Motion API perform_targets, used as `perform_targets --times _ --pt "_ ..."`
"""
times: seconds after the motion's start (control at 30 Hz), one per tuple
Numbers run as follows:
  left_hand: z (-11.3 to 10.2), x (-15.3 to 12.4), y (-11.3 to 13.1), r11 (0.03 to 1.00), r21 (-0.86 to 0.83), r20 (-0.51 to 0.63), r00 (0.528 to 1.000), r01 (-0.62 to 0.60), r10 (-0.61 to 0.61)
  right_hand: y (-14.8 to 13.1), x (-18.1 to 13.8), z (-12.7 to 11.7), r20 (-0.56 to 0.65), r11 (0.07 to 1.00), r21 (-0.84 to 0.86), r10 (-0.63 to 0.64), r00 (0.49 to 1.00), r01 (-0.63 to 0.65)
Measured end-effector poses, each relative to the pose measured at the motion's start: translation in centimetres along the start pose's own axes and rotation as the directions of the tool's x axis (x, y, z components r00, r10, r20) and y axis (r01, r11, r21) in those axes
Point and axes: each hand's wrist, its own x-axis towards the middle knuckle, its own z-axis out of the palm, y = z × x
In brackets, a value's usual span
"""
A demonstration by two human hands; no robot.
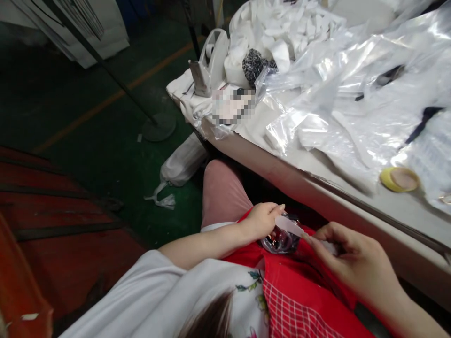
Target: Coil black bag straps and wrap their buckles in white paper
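Note:
My left hand (260, 221) is closed on a clear plastic packet (282, 244) that rests over my lap on the red apron. Something dark with orange glints shows through the plastic; its kind cannot be made out. A whitish, translucent strip (289, 226) stretches across the top of the packet, between my two hands. Its right end is pinched between the thumb and fingers of my right hand (347, 249). The other fingers of that hand curl inward, and what lies beneath them is partly hidden.
Alongside me runs a table (260, 164) piled with clear plastic bags (334, 84). On it are a yellow tape roll (400, 179), white strips (282, 28) and a white tape dispenser (211, 61). A white bundle (185, 159) and a round stand base (158, 127) are on the green floor.

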Motion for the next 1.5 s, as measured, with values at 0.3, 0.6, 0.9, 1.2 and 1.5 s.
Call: perform_targets --times 0.3,0.6,0.9,1.2,1.5 --pt "-0.7 -1.9 0.8 0.961 0.172 0.027 0.977 -0.214 0.213 -1.4 -1.9 1.1 0.048 0.940 -0.277 -0.194 0.980 0.200" --pt "-0.8 -2.8 1.1 0.967 0.134 0.061 0.976 -0.216 0.210 -1.5 -0.6 2.2 0.113 0.943 -0.188 -0.258 0.959 0.276" --pt "-0.5 -3.2 1.2 0.915 0.299 0.032 0.961 -0.273 0.276 -2.3 0.0 3.1 0.193 0.820 -0.455 -0.290 0.937 0.348" --pt "-0.3 -4.2 2.3 0.765 0.536 0.059 0.920 -0.356 0.387 -2.4 1.6 4.9 0.094 0.781 -0.569 -0.250 0.964 0.258" --pt "-0.8 -4.0 1.1 0.926 0.289 0.041 0.970 -0.242 0.241 -0.6 -1.9 2.6 0.123 0.920 -0.340 -0.162 0.979 0.195"
